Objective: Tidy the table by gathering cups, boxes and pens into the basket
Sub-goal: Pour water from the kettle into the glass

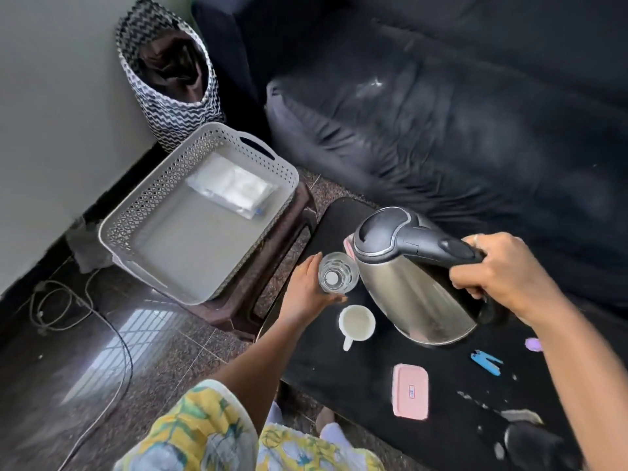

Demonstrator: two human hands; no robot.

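Brushed glossy steel kettle (407, 294), clear glass cup (338, 277), perforated matt plastic basket (136, 212)

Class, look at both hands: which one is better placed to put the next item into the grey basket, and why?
Probably the left. The left hand already grips the glass cup at the table edge nearest the grey basket. The right hand is occupied holding the kettle by its handle, farther from the basket.

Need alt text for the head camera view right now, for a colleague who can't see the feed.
A person's left hand grips a clear glass while the right hand holds a steel kettle by its handle over a black table. A white mug, pink box and blue pen remain there; the grey basket sits to the left.
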